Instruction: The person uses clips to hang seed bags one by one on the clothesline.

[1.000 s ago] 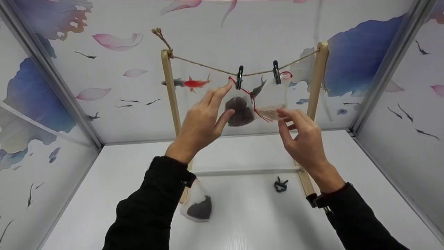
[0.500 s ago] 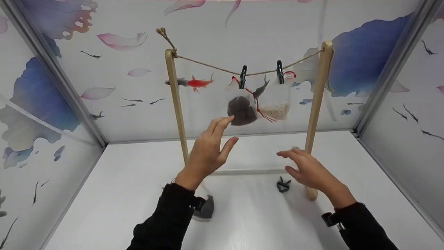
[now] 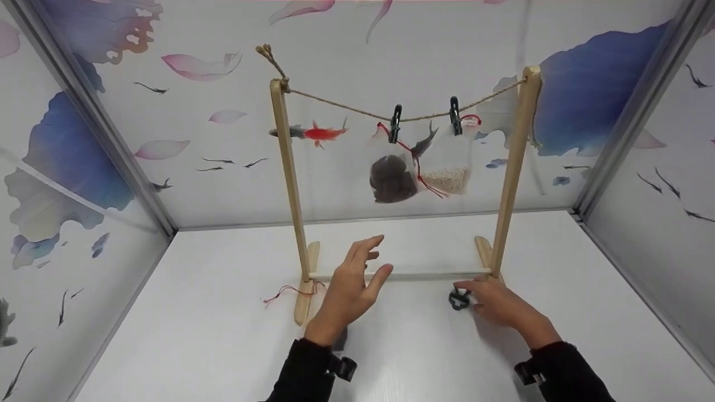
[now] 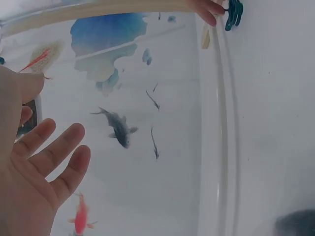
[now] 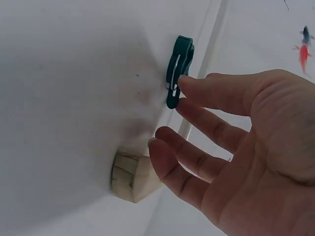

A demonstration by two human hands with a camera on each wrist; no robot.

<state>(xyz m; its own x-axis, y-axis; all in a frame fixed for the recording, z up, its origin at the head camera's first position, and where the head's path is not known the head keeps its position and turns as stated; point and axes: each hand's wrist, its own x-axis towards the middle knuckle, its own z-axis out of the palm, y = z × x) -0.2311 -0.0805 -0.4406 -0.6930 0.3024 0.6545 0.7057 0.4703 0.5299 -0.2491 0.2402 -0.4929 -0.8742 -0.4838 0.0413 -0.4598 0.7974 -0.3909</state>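
In the head view, the right hand (image 3: 500, 303) reaches low over the desk (image 3: 413, 363), its fingertips at a dark clip (image 3: 459, 300) just to its left. The left hand (image 3: 353, 287) hangs in the air well left of the right hand, loosely spread, its grasp wide and holding nothing. Above and beyond both hands, a rope (image 3: 335, 104) runs between the posts of a wooden frame (image 3: 291, 178); two bags hang from it, a dark-filled bag (image 3: 392, 180) and a bag of pale grains (image 3: 451, 180). Left of the left hand lies a red string (image 3: 287, 288).

In the left wrist view, the left hand's thumb and fingers stand apart, and the bag of pale grains shows beyond the thumb. Far off, the right hand's fingertips are right by the clip.

In the right wrist view, the clip is dark green and sits at the tips of thumb and forefinger. The right hand is fairly wide, a gap between those two; whether either touches the clip I cannot tell. A wooden foot of the frame lies just beyond the lower fingers
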